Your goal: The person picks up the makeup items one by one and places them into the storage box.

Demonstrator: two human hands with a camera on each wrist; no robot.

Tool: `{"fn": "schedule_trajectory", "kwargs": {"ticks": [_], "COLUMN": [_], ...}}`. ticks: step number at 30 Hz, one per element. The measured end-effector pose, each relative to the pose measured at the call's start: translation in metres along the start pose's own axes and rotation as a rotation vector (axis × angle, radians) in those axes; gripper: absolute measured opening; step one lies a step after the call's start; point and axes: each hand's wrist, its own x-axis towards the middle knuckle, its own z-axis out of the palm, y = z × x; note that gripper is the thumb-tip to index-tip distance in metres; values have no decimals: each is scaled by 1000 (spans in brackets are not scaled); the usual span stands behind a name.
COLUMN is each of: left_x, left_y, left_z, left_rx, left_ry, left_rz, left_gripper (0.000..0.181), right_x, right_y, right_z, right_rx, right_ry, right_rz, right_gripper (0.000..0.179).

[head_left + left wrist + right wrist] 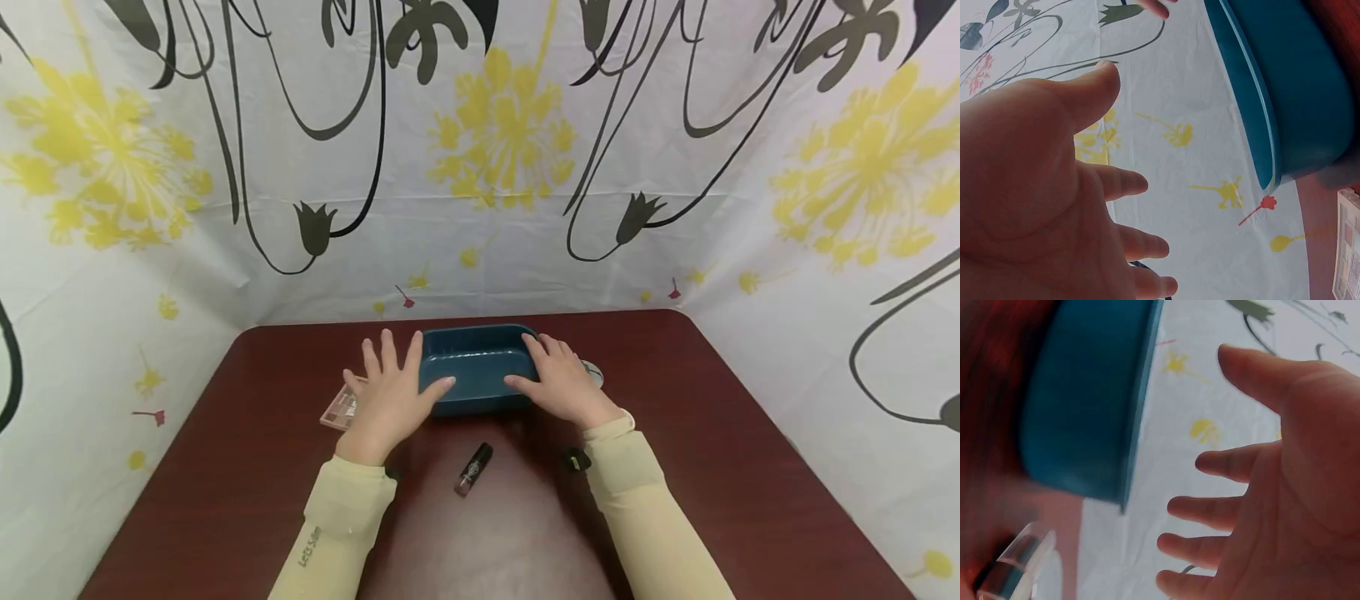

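While a person's two hands flank it, one teal tray [480,377], rectangular with rounded corners and raised walls, stands upright toward the far edge of a dark red table [240,483]. Left hand [388,398]: unclenched, fingers fanned, thumb extended, grasping nothing; placed at the tray's left end, with a gap from the rim in the left wrist view. Right hand [561,379]: likewise released, fingers apart, held at the tray's right end, clear of its wall in the right wrist view. One pale palette [341,410] with compartments, lying left of the tray, partly hidden by the left hand. One small tube [473,469], black at one end, lying aslant in front of the tray. One clear-edged item [594,372], beyond the right hand, partly covered. Two cream sleeves [652,517], the left lettered. Backdrop: white cloth [480,287] printed with yellow and dark flowers.
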Motion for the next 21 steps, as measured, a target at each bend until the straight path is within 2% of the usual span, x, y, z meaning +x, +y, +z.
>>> {"fn": "schedule_trajectory", "kwargs": {"ticks": [8,21], "left_x": [3,0], "left_y": [-3,-10], "left_z": [-2,-11], "left_rx": [-24,-77], "left_ry": [0,-69], "left_rz": [-14,-40], "left_gripper": [93,91], "right_x": [4,9], "right_y": [21,35], "right_z": [5,26], "right_rx": [57,61], "right_ry": [-13,-18], "right_rz": [11,27], "right_gripper": [103,114]}}
